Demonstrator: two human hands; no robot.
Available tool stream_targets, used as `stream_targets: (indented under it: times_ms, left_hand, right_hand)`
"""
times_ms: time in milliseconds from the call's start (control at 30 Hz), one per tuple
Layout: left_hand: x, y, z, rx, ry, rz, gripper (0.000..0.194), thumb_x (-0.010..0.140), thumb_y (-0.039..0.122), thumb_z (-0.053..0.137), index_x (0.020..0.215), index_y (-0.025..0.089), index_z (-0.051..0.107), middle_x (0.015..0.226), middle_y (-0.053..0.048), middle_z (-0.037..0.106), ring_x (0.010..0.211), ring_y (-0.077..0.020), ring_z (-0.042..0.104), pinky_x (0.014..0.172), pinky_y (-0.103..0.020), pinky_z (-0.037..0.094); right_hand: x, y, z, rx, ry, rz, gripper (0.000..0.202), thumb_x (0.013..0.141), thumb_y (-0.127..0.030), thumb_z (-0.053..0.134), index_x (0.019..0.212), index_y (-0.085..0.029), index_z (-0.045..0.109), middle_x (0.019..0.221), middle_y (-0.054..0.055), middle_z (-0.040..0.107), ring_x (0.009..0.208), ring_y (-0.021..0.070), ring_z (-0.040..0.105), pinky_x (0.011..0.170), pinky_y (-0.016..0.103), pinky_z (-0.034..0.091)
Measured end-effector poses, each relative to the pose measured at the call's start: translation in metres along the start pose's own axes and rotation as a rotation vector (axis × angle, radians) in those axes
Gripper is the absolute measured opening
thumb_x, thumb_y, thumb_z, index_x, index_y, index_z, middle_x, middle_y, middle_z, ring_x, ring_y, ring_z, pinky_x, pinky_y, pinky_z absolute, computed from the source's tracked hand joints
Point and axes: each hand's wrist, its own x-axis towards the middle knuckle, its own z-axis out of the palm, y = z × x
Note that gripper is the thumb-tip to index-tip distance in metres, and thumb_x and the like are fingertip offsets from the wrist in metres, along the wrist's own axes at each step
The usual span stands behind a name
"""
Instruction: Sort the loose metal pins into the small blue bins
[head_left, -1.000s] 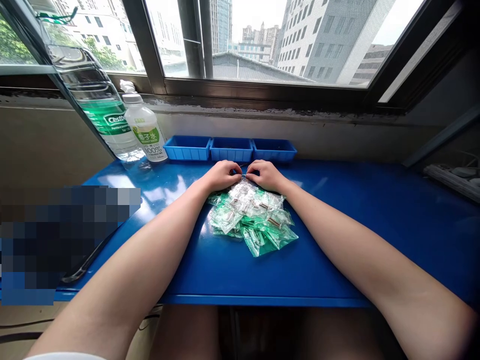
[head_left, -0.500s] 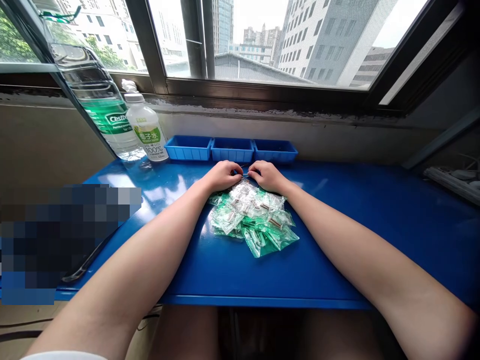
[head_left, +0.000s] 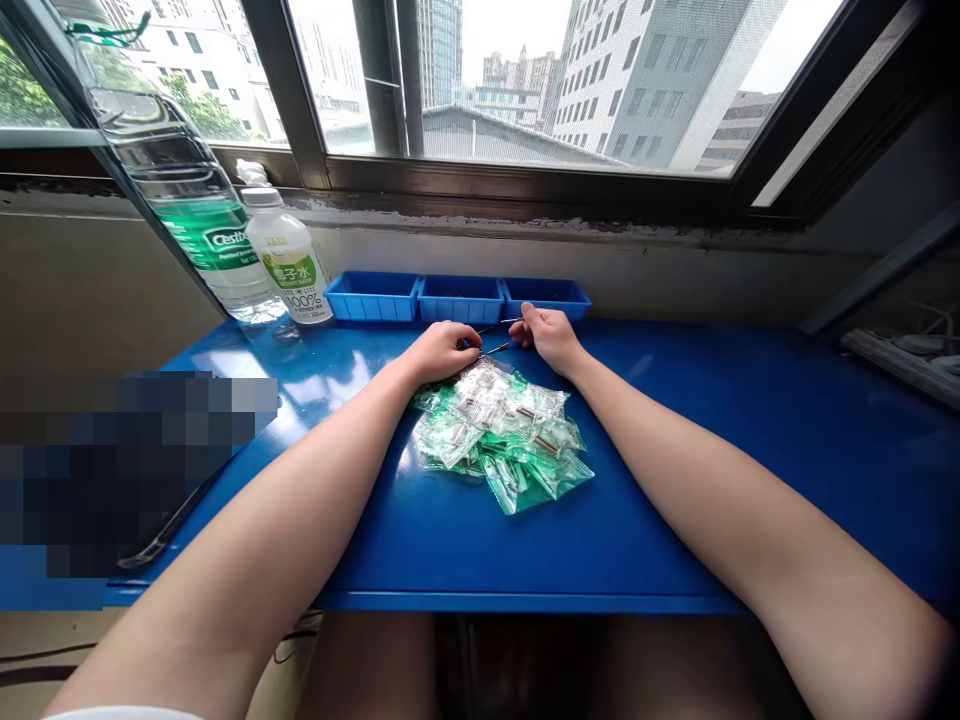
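A heap of small clear and green plastic packets (head_left: pixel 517 430) lies on the blue table, with thin metal parts showing inside some. My left hand (head_left: pixel 448 350) rests at the heap's upper left edge, its fingers closed on a thin dark metal rod (head_left: pixel 495 350) that points to the right. Raised a little behind the heap, my right hand (head_left: pixel 547 335) pinches another thin metal rod (head_left: pixel 513 320), which points left. The two hands are apart. Details of the rods are too small to make out.
Three blue bins (head_left: pixel 460 300) stand in a row against the wall. At the back left are a large water bottle (head_left: pixel 202 235) and a smaller bottle (head_left: pixel 289 260). A white power strip (head_left: pixel 900 360) is at the far right, and the blue table's front edge (head_left: pixel 525 601) is near me.
My right hand has lifted and moved away from my left hand, up toward the right bin, with a rod now showing in its fingers. My left hand has barely moved.
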Motion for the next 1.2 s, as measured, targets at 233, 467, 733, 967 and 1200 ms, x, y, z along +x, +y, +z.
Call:
stream_targets:
  times_ms: [233, 467, 733, 967, 1200]
  left_hand:
    - [0.001, -0.001, 0.000, 0.013, -0.013, 0.003, 0.028, 0.080, 0.034, 0.056, 0.091, 0.020, 0.077, 0.096, -0.005, 0.076, 0.092, -0.0230, 0.068, 0.089, -0.032, 0.052]
    - [0.002, -0.002, 0.000, 0.021, -0.025, -0.004, 0.029, 0.080, 0.034, 0.055, 0.093, 0.020, 0.077, 0.097, -0.006, 0.075, 0.094, -0.0237, 0.068, 0.089, -0.032, 0.052]
    - [0.002, 0.000, -0.001, 0.038, -0.032, -0.014, 0.029, 0.081, 0.035, 0.055, 0.093, 0.020, 0.077, 0.100, -0.005, 0.075, 0.097, -0.0236, 0.067, 0.089, -0.032, 0.052]
    - [0.002, -0.001, 0.000, 0.022, -0.026, -0.009, 0.028, 0.081, 0.034, 0.055, 0.091, 0.020, 0.077, 0.099, -0.005, 0.075, 0.096, -0.0238, 0.067, 0.090, -0.032, 0.052]
    - [0.002, 0.000, 0.000, 0.014, -0.023, -0.018, 0.028, 0.080, 0.034, 0.056, 0.092, 0.020, 0.077, 0.099, -0.005, 0.075, 0.096, -0.0239, 0.067, 0.092, -0.033, 0.051]
  right_hand:
    - [0.005, -0.004, -0.010, 0.324, 0.152, 0.157, 0.040, 0.079, -0.052, 0.073, 0.071, -0.018, 0.054, 0.066, -0.001, 0.061, 0.051, 0.0077, 0.055, 0.045, 0.019, 0.040]
    - [0.012, 0.000, -0.020, 0.359, 0.421, 0.215, 0.022, 0.088, -0.029, 0.064, 0.073, -0.019, 0.052, 0.059, -0.006, 0.055, 0.042, 0.0055, 0.048, 0.036, 0.017, 0.034]
    - [0.016, 0.005, -0.017, 0.219, 0.417, 0.246, 0.023, 0.084, -0.025, 0.069, 0.068, -0.019, 0.052, 0.052, -0.006, 0.053, 0.038, 0.0062, 0.047, 0.031, 0.016, 0.032]
    - [0.014, 0.007, -0.014, 0.087, 0.485, 0.204, 0.019, 0.081, -0.024, 0.069, 0.068, -0.018, 0.057, 0.054, -0.004, 0.055, 0.039, 0.0073, 0.050, 0.031, 0.017, 0.034]
    - [0.018, 0.014, -0.017, 0.077, 0.544, 0.180, 0.016, 0.080, -0.028, 0.069, 0.072, -0.018, 0.059, 0.057, -0.005, 0.057, 0.041, 0.0082, 0.051, 0.031, 0.018, 0.035]
